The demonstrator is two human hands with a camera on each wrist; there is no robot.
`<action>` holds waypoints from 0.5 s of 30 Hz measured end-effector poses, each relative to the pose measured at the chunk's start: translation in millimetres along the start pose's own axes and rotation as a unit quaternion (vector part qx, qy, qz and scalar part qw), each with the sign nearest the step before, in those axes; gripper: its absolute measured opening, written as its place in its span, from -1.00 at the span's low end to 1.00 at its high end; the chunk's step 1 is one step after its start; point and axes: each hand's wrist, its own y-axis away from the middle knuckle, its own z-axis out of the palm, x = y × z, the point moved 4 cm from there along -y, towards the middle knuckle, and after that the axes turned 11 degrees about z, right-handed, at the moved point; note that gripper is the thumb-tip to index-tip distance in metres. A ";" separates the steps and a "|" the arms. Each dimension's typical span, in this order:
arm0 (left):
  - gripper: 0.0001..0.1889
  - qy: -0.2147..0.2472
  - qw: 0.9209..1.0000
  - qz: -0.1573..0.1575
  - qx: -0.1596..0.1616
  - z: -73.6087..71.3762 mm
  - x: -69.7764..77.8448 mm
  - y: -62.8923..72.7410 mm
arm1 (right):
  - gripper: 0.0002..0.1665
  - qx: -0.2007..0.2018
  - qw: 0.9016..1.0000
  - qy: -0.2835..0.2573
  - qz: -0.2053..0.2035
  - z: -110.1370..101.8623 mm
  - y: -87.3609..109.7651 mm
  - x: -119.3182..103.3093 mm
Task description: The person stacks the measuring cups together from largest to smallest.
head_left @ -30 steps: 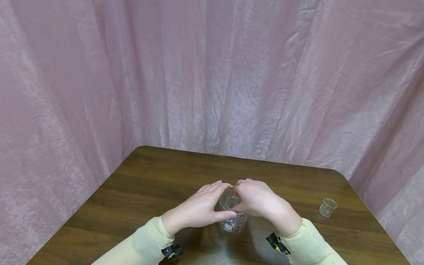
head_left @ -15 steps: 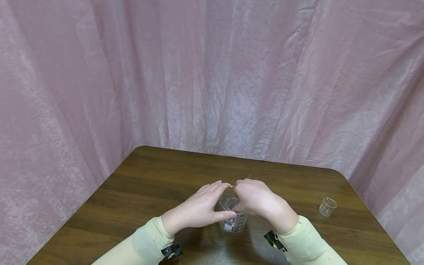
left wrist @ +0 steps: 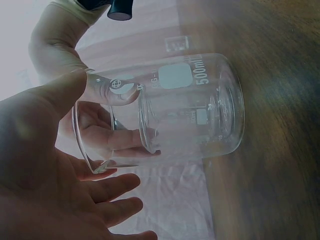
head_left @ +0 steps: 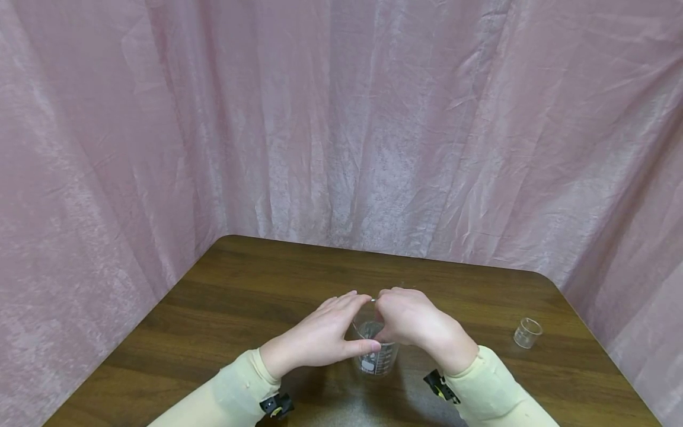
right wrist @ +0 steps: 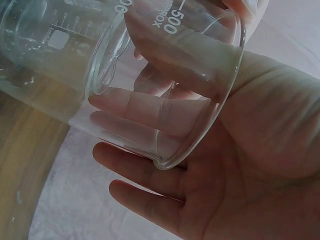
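A clear 500 ml glass beaker (left wrist: 176, 76) stands upright on the table. My left hand (head_left: 322, 338) holds it at the rim, thumb on the near side and forefinger by the spout, the other fingers spread. Through its mouth my right hand (head_left: 418, 317) reaches in; in the right wrist view that hand's thumb and fingers lie inside the glass, with two fingers outside. There they hold a smaller graduated beaker (right wrist: 59, 39) by its rim. The smaller beaker sits low inside the large one; whether its base touches bottom I cannot tell.
A small clear glass beaker (head_left: 528, 333) stands apart at the right on the brown wooden table (head_left: 256, 279). Pink curtains (head_left: 341, 148) hang behind the table and along its sides. A black wrist camera (head_left: 277, 405) sits on the left sleeve.
My right hand and wrist have shifted slightly left, and the smaller beaker's rim looks a little lower inside the large beaker. My left hand has stayed in place.
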 end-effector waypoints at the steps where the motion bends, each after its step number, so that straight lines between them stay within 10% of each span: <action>1: -0.10 0.000 1.000 0.000 0.000 0.0 0.1 0.0 | -0.66 0.000 1.000 -0.001 0.000 -0.2 0.1 0.0; 15: -0.10 0.001 1.000 -0.002 -0.002 0.8 -0.4 -0.1 | -0.65 0.001 1.000 -0.010 -0.005 -0.6 1.8 2.5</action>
